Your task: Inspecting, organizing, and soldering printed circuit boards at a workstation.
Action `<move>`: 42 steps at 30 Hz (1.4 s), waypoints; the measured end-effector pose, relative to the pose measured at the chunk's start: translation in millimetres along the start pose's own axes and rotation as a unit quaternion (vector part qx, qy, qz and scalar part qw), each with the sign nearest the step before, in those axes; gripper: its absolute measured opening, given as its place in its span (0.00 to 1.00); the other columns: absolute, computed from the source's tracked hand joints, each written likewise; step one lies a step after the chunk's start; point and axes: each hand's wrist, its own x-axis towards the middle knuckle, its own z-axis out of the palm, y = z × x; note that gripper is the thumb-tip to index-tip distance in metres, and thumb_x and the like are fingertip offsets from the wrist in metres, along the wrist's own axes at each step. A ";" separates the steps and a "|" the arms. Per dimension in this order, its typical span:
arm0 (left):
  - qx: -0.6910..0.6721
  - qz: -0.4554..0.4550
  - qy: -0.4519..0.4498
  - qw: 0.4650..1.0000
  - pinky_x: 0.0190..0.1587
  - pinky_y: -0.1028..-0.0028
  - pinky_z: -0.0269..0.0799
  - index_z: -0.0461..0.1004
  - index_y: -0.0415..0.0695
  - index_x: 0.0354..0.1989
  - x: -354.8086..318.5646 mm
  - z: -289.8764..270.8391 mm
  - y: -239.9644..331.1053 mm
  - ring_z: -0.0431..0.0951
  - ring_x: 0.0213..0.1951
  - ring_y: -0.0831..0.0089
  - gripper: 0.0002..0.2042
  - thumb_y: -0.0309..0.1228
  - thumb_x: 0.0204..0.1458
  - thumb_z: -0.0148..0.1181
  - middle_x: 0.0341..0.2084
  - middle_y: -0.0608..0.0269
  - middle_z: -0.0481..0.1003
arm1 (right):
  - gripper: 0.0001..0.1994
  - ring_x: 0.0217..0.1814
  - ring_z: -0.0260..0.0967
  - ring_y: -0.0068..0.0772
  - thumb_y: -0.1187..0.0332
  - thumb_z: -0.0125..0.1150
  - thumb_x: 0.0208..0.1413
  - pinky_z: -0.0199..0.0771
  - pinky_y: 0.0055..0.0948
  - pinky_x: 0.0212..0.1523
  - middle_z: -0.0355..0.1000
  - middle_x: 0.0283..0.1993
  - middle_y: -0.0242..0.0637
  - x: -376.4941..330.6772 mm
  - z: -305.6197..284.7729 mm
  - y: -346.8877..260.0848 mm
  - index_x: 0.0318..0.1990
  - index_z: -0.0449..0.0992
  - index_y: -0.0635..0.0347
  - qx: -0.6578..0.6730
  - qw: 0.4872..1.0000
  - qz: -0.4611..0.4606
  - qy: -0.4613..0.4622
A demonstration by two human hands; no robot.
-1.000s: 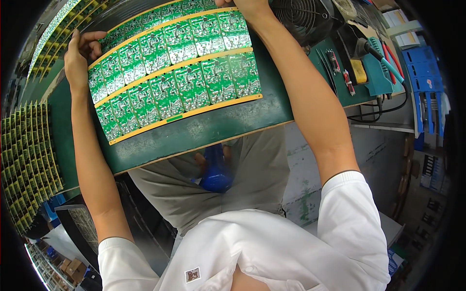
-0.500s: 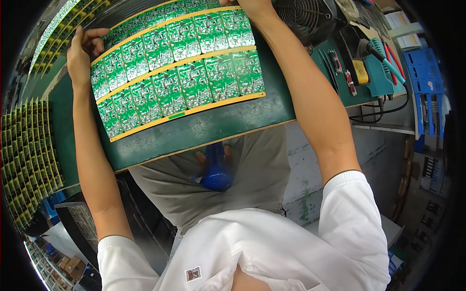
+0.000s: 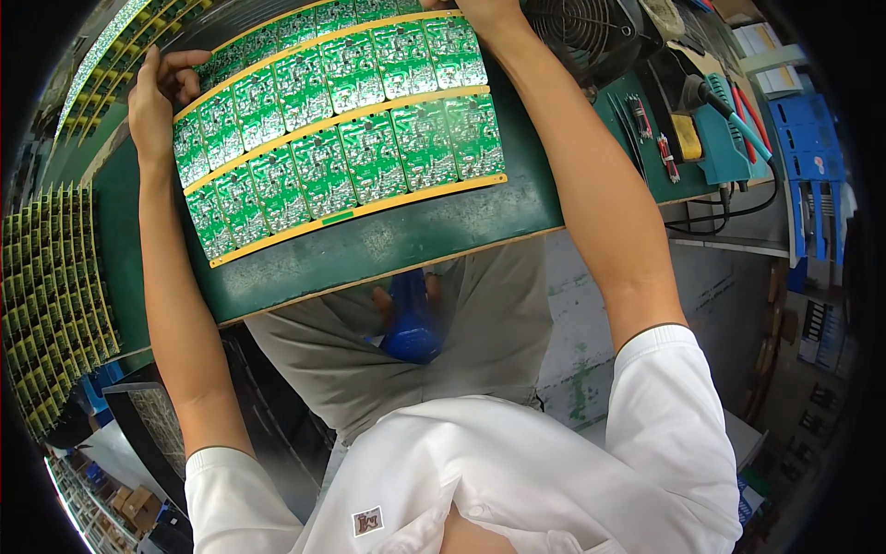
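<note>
A large panel of green circuit boards (image 3: 309, 173) with yellow rails between its rows is held tilted over the green workbench. Silvery solder points cover the side that shows. My left hand (image 3: 159, 97) grips the panel's left edge, its fingers curled at the upper left corner. At the far right end my right hand (image 3: 484, 13) holds the panel's edge; the top of the picture cuts off part of that hand.
The green bench top (image 3: 388, 242) shows along its front edge. A black fan (image 3: 581, 32) stands at the back right. Near it are a soldering iron (image 3: 729, 111) in a teal holder, a yellow sponge (image 3: 685, 138) and tweezers (image 3: 628, 129). Stacked board panels (image 3: 55, 305) rise at the left.
The panel has tilted slightly, and the bright glare on its boards has lessened. Both hands have stayed almost in place on it.
</note>
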 end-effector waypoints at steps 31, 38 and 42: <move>0.006 0.022 0.009 1.000 0.25 0.82 0.52 0.80 0.36 0.33 -2.4 2.2 2.9 0.60 0.19 0.83 0.27 0.45 0.63 0.37 0.15 0.69 0.66 | 0.34 0.11 0.60 0.30 0.55 0.39 0.66 0.63 0.22 0.22 0.60 0.06 0.37 22.9 -29.5 25.0 0.05 0.63 0.60 0.098 0.990 -0.029 0.096; 0.072 0.091 0.020 0.993 0.27 0.83 0.56 0.80 0.36 0.34 -5.9 -5.3 5.3 0.64 0.21 0.83 0.22 0.43 0.61 0.46 0.17 0.67 0.71 | 0.35 0.11 0.59 0.30 0.54 0.40 0.66 0.63 0.21 0.22 0.61 0.07 0.37 26.5 -27.2 28.2 0.05 0.63 0.60 0.090 0.980 -0.169 -0.051; 0.125 0.159 0.090 0.975 0.32 0.84 0.61 0.81 0.39 0.36 -20.7 1.3 20.1 0.69 0.24 0.81 0.17 0.39 0.60 0.51 0.21 0.66 0.76 | 0.35 0.11 0.59 0.30 0.54 0.40 0.66 0.63 0.20 0.22 0.61 0.06 0.37 19.8 -15.8 20.6 0.04 0.63 0.59 0.072 0.979 -0.184 -0.041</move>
